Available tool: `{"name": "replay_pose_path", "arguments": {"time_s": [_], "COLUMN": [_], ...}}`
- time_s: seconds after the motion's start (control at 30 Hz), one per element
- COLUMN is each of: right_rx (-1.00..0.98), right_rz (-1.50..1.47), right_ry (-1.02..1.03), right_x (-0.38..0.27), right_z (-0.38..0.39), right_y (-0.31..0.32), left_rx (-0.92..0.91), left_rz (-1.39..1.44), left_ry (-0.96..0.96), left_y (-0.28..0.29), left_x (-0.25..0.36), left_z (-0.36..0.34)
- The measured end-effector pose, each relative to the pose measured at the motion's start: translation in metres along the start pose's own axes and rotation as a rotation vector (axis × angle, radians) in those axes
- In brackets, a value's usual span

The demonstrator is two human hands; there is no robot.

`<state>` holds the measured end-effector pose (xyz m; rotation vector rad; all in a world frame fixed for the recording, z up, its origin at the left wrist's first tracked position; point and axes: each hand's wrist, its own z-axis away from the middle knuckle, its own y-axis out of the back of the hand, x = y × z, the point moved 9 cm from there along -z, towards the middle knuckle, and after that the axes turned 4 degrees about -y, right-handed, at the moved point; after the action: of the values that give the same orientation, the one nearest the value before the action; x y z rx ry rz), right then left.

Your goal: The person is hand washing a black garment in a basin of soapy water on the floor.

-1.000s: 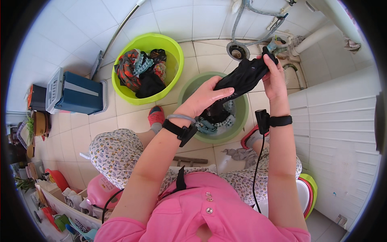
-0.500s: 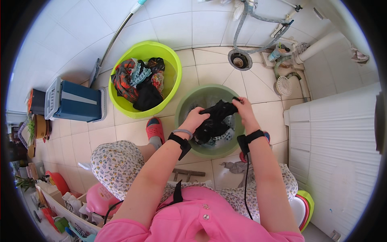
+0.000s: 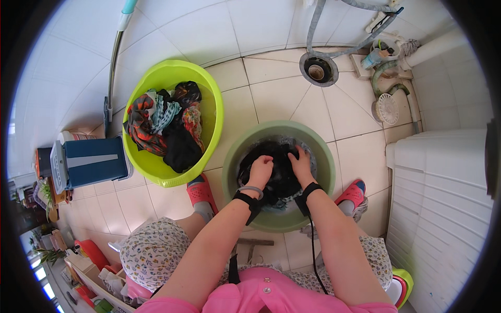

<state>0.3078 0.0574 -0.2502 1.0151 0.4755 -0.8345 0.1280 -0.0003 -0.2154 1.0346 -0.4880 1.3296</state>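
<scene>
In the green basin [image 3: 329, 172] between my feet lies a wet black garment [image 3: 281, 172], with soapy water around it and a patterned cloth [image 3: 284, 202] partly showing beneath. My left hand [image 3: 261, 171] is closed on the garment's left part, knuckles up. Over its right part, my right hand [image 3: 301, 164] touches the cloth with thumb and fingers apart; some fingertips are hidden. Both wrists wear black straps, and a cable runs down from the right one.
A lime-green tub [image 3: 218, 109] at the left holds several clothes [image 3: 172, 122]. Near it are a blue bucket [image 3: 94, 163] and a mop pole [image 3: 116, 62]. Behind the basin is a floor drain [image 3: 317, 72] with a grey hose [image 3: 313, 31]. A white ribbed panel [image 3: 443, 193] borders the right.
Both hands have lowered the black garment from a stretched, raised position down into the basin. My right hand's fingers have spread from their pinch. The view has shifted slightly.
</scene>
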Motion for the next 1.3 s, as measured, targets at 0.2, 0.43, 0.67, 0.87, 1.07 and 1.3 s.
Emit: {"name": "replay_pose_path", "arguments": {"time_s": [0.2, 0.43, 0.67, 0.87, 1.07, 1.3], "right_rx": [0.063, -0.174, 0.23, 0.031, 0.167, -0.008], "right_rz": [0.051, -0.211, -0.174, -0.246, -0.319, -0.214], "right_ry": [0.069, 0.11, -0.073, -0.015, -0.028, 0.137], "right_x": [-0.023, -0.133, -0.052, -0.11, -0.081, -0.137], "right_z": [0.005, 0.087, 0.017, 0.08, 0.029, 0.078], "right_y": [-0.012, -0.015, 0.003, -0.026, -0.003, -0.021], "left_rx": [-0.138, -0.161, -0.051, -0.191, -0.072, -0.078], "left_rz": [0.456, 1.281, 1.027, 1.151, 0.928, 1.001], "left_ry": [0.519, 0.787, 0.602, 0.661, 0.553, 0.491], "left_y": [-0.033, -0.019, -0.048, -0.022, -0.035, -0.011], "left_x": [-0.034, 0.023, 0.007, -0.008, 0.002, -0.007], "left_z": [0.013, 0.022, 0.022, 0.014, 0.017, 0.009]}}
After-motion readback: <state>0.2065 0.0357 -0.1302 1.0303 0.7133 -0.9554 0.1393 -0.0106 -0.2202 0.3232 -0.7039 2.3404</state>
